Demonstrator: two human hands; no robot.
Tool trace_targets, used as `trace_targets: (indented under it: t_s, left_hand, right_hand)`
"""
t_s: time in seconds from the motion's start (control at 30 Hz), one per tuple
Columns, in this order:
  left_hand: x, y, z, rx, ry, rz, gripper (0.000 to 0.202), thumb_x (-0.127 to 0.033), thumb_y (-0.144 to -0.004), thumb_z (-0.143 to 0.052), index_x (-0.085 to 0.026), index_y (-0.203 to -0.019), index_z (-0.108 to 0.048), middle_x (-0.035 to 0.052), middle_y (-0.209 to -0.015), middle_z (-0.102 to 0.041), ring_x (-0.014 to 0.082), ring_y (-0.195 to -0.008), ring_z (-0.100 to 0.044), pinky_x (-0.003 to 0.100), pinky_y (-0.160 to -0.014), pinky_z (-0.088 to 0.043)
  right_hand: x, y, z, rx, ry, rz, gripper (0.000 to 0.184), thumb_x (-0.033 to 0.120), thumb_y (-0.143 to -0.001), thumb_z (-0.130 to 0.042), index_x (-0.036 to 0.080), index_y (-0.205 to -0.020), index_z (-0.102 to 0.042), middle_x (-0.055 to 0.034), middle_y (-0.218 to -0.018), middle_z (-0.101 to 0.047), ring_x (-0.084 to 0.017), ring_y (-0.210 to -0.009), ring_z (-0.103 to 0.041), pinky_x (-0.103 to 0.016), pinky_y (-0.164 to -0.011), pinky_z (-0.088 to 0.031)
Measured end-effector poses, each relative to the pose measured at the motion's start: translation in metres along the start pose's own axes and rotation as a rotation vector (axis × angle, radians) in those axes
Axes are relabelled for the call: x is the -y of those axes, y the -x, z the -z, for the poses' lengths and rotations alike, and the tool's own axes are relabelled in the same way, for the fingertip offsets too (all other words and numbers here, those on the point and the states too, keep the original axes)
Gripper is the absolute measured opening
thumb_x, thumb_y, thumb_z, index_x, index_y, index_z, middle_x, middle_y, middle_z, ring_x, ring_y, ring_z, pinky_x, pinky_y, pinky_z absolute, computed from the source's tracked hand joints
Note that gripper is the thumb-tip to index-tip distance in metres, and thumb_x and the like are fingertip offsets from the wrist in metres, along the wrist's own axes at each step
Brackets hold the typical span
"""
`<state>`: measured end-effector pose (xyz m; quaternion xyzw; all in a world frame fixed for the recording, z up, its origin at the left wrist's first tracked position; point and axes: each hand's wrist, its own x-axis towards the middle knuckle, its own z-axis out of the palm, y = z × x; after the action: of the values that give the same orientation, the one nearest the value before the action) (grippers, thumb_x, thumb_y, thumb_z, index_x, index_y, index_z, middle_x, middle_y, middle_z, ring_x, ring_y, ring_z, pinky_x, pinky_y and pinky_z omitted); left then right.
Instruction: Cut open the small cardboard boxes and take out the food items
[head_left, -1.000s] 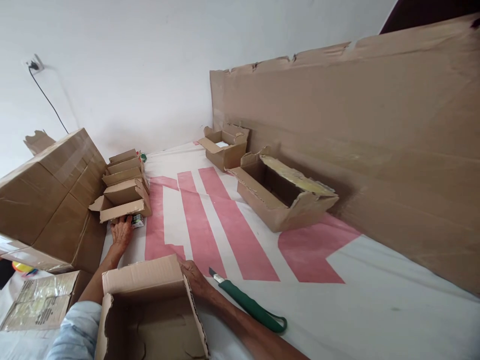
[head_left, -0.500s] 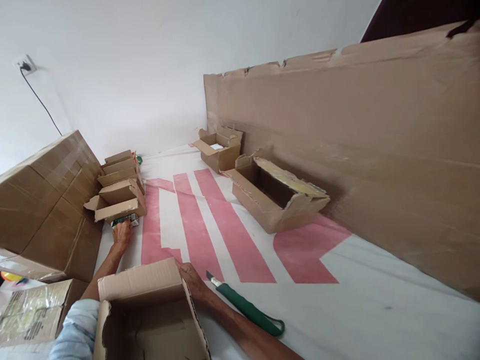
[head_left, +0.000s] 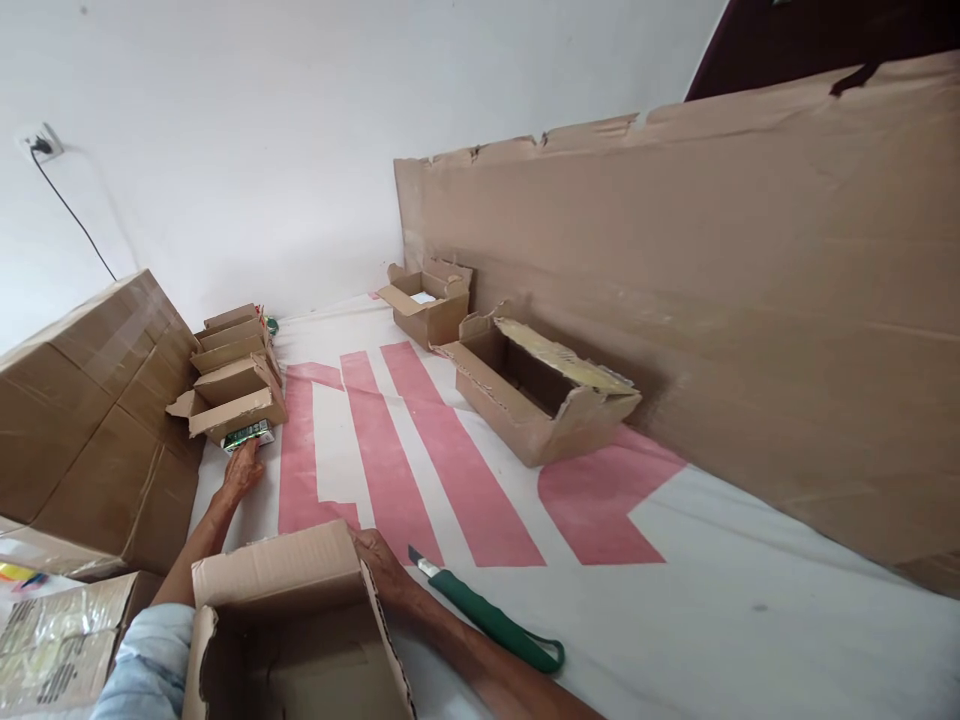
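My left hand [head_left: 244, 471] reaches forward on the left side. Its fingertips are at the near edge of a small green and white pack [head_left: 249, 436], with the fingers apart rather than wrapped round it. The pack lies on the cloth against the front of an open cardboard box [head_left: 251, 408]. My right hand [head_left: 381, 568] grips the far right corner of another open cardboard box [head_left: 281, 555] close to me; some of its fingers are hidden behind the cardboard. The inside of that box shows bare cardboard. Beside my right forearm lies a green-handled utility knife [head_left: 491, 620], blade out.
More open boxes [head_left: 229, 350] stand in a row on the left, beside a large taped carton [head_left: 97, 420]. Two open boxes, one larger [head_left: 510, 410] and one smaller [head_left: 431, 318], stand along a tall cardboard panel [head_left: 712, 300]. A taped carton [head_left: 60, 635] sits at lower left.
My left hand has drawn back slightly, so more of the green pack shows. My right hand still holds the near box. The view has shifted a little.
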<state>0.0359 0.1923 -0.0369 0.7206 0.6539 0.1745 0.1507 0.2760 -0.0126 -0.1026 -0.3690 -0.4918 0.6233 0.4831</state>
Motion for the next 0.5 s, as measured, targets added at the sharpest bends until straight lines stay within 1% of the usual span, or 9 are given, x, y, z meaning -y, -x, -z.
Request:
trace_targets:
  t_s: [0.07,0.13,0.2,0.27,0.33,0.37,0.4,0.47,0.5]
  left_hand:
    - [-0.005,0.005,0.007,0.021,0.085,0.009,0.033,-0.024,-0.086,-0.078,-0.018,-0.118,-0.073,0.0127,-0.128,-0.075,0.0314,-0.127,-0.067,0.052,-0.115,-0.048]
    - [-0.010,0.013,0.019,0.044,0.168,0.021,0.034,-0.022,-0.078,-0.078,-0.020,-0.112,-0.076,0.0128,-0.122,-0.078,0.0331,-0.124,-0.069,0.048,-0.110,-0.052]
    - [-0.016,0.026,0.038,0.069,0.248,0.028,0.034,-0.026,-0.075,-0.078,-0.020,-0.108,-0.077,0.0135,-0.115,-0.080,0.0337,-0.117,-0.072,0.045,-0.101,-0.057]
    - [-0.023,0.047,0.064,0.085,0.316,0.021,0.037,-0.035,-0.077,-0.078,-0.019,-0.110,-0.078,0.0147,-0.117,-0.080,0.0332,-0.113,-0.073,0.042,-0.093,-0.060]
    - [-0.032,0.078,0.094,0.077,0.359,-0.014,0.045,-0.047,-0.078,-0.078,-0.018,-0.113,-0.078,0.0146,-0.125,-0.079,0.0329,-0.118,-0.071,0.040,-0.094,-0.060]
    - [-0.037,0.096,0.109,0.060,0.372,-0.046,0.049,-0.052,-0.079,-0.079,-0.018,-0.114,-0.078,0.0139,-0.129,-0.078,0.0328,-0.122,-0.070,0.040,-0.099,-0.058]
    - [-0.043,0.117,0.123,0.041,0.371,-0.105,0.052,-0.055,-0.081,-0.079,-0.017,-0.116,-0.078,0.0144,-0.129,-0.078,0.0332,-0.122,-0.069,0.041,-0.101,-0.057]
    - [-0.059,0.162,0.145,-0.006,0.302,-0.175,0.049,-0.058,-0.088,-0.075,-0.019,-0.117,-0.079,0.0129,-0.122,-0.080,0.0298,-0.112,-0.073,0.039,-0.096,-0.059]
    - [-0.067,0.185,0.152,-0.032,0.260,-0.209,0.044,-0.057,-0.092,-0.072,-0.019,-0.115,-0.079,0.0119,-0.119,-0.080,0.0273,-0.104,-0.075,0.037,-0.092,-0.061]
  right_hand:
    - [0.000,0.000,0.000,0.025,-0.022,0.004,0.066,0.083,-0.093,-0.044,0.026,-0.061,-0.039,0.0027,-0.060,-0.035,-0.015,-0.058,-0.029,-0.030,-0.054,-0.029]
    - [-0.001,-0.001,-0.001,0.033,-0.035,0.005,0.066,0.085,-0.092,-0.044,0.026,-0.062,-0.041,0.0028,-0.060,-0.035,-0.015,-0.059,-0.027,-0.030,-0.054,-0.028]
    - [-0.003,-0.002,-0.001,0.031,-0.036,0.009,0.068,0.088,-0.090,-0.043,0.026,-0.062,-0.040,0.0030,-0.059,-0.034,-0.015,-0.059,-0.027,-0.031,-0.055,-0.026]
    - [-0.004,-0.003,-0.001,0.024,-0.035,0.011,0.069,0.090,-0.089,-0.042,0.027,-0.062,-0.038,0.0036,-0.058,-0.032,-0.014,-0.059,-0.025,-0.031,-0.055,-0.024]
    - [-0.005,-0.003,-0.002,0.023,-0.035,0.012,0.070,0.092,-0.087,-0.042,0.027,-0.061,-0.037,0.0042,-0.058,-0.030,-0.014,-0.059,-0.024,-0.031,-0.055,-0.023]
    - [-0.006,-0.003,-0.002,0.024,-0.035,0.013,0.071,0.092,-0.087,-0.042,0.027,-0.061,-0.036,0.0043,-0.058,-0.029,-0.014,-0.059,-0.023,-0.031,-0.054,-0.023]
    - [-0.005,-0.003,-0.002,0.027,-0.035,0.014,0.071,0.092,-0.087,-0.042,0.026,-0.060,-0.036,0.0043,-0.058,-0.029,-0.014,-0.059,-0.023,-0.031,-0.054,-0.022]
    - [-0.004,-0.002,-0.002,0.030,-0.034,0.022,0.070,0.091,-0.087,-0.043,0.026,-0.061,-0.037,0.0040,-0.058,-0.030,-0.014,-0.059,-0.024,-0.031,-0.054,-0.023]
    - [-0.004,-0.001,-0.002,0.031,-0.033,0.027,0.069,0.090,-0.087,-0.044,0.026,-0.061,-0.038,0.0040,-0.058,-0.031,-0.014,-0.059,-0.025,-0.031,-0.054,-0.023]
